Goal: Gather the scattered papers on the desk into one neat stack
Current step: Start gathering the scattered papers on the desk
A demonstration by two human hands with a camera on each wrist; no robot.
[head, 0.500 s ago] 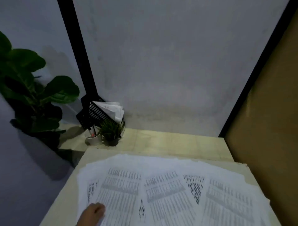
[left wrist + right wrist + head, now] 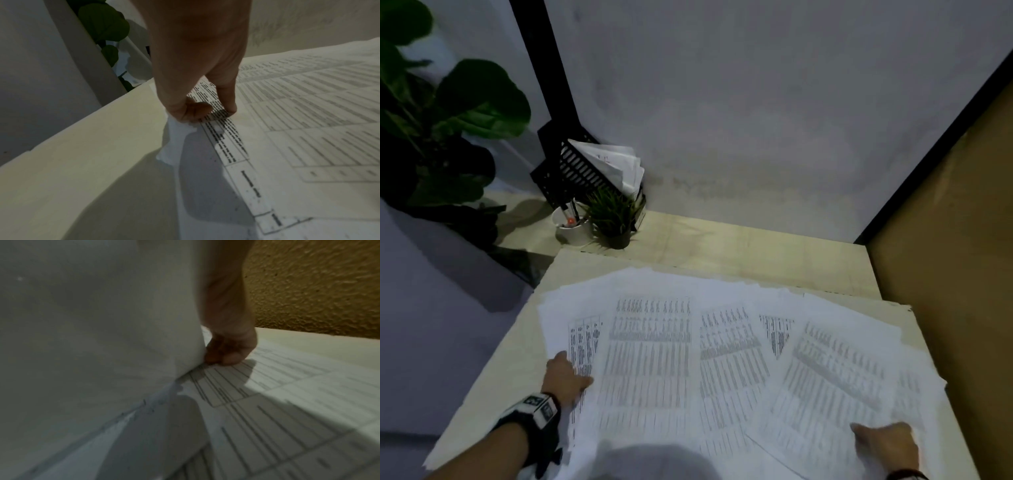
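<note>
White papers [image 2: 654,346] fanning over desk [image 2: 756,260] | left hand [image 2: 566,377] pinching outer sheet, right hand [image 2: 887,445] gripping lifted sheet | we are risking creases, slipping.

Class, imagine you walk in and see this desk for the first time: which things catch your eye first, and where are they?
First, the printed papers fanned across the near half of the desk. Next, the hands at either end: the left hand on the leftmost sheet, the right hand at the near right corner. Then the back left corner, with a small potted plant, a white pen cup and a black file rack.
</note>
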